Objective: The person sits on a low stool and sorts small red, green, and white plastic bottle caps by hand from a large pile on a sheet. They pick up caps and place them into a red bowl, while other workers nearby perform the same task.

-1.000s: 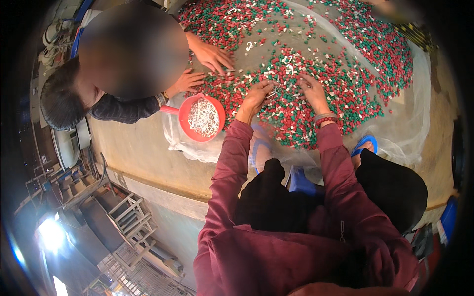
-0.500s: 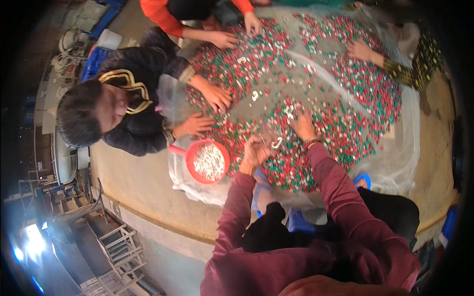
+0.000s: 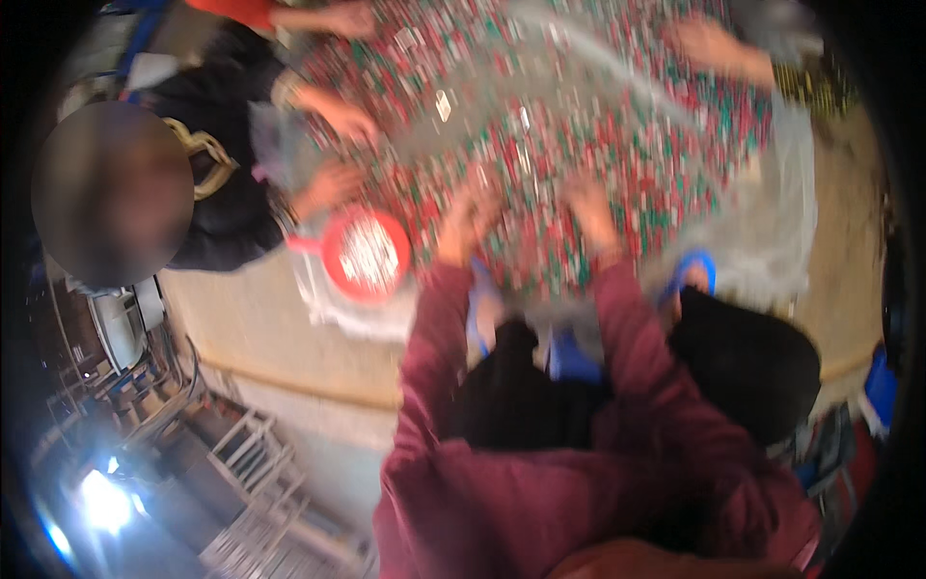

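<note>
Many small red, green and white pieces (image 3: pixel 540 241) lie spread over a translucent plastic sheet (image 3: pixel 789 183); motion blur hides their exact kind. My left hand (image 3: pixel 468 217) is low over the near part of this spread, its fingers smeared. To its right, my right hand (image 3: pixel 588 207) reaches into the same pieces, its fingers also blurred. Whether either hand grips a piece cannot be made out. Larger white pieces (image 3: pixel 443 106) lie farther out. Left of my left hand stands a red round pan (image 3: pixel 331 261) with a handle, holding many white pieces (image 3: pixel 368 253).
At the left, a person in a dark jacket has both hands (image 3: pixel 347 121) at the pieces. Another person's hand (image 3: pixel 709 43) reaches in from the far right, and an orange-red sleeve (image 3: pixel 236 10) shows at the far left. My blue sandal (image 3: pixel 696 265) rests at the sheet's near edge.
The whole view has shifted, so the scene sits higher in the picture, and blurred. My hands are somewhat farther apart, the left one slightly farther forward relative to the pan.
</note>
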A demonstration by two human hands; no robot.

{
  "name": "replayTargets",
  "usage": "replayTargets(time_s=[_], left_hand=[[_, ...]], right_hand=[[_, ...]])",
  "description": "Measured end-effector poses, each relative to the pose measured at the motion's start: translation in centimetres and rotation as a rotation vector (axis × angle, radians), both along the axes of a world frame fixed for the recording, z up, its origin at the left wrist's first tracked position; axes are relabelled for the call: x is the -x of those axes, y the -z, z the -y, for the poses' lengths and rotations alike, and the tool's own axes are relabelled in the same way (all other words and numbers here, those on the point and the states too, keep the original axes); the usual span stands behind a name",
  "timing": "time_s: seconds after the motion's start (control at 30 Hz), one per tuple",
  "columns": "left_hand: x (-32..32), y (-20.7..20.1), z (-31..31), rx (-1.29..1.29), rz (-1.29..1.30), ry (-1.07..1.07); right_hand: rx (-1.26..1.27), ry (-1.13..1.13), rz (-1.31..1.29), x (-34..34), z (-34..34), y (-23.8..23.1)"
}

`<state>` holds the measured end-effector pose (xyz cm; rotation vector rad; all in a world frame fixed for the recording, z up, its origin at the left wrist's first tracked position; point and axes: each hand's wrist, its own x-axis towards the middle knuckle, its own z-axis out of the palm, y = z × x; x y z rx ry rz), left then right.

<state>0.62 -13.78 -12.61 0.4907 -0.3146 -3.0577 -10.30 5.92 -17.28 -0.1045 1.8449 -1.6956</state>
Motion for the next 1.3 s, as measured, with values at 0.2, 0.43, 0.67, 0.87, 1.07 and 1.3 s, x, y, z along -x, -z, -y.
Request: replayTargets(time_s=[0.2, 0.43, 0.67, 0.87, 1.07, 1.3], left_hand=[[-0.3, 0.7, 0.6, -0.185, -0.201, 0.001], [-0.6, 1.6, 1.8, 0.389, 0.259, 0.056], [2.3, 4.4, -0.3, 2.244, 0.677, 0.42], [2.7, 5.2, -1.3, 2.333, 0.737, 0.598], [1.6, 3.6, -0.4, 2.128, 0.708, 0.441], [-0.2, -1.1, -0.6, 0.499, 0.122, 0.242]], right_hand=[[-0.152, -0.031, 0.122, 0.8, 1.2, -1.8], [-0.326, -0.208, -0.257, 0.9, 3.3, 0.1], [-0.42, -0.316, -0.462, -2.1, 4.1, 1.4], [-0.44, -0.388, -0.431, -1.8, 2.4, 1.7], [-0.587, -0.423, -0.466, -2.7, 2.9, 0.2], [-0.655, -0.467, -0.449, -2.8, 3.6, 0.7]])
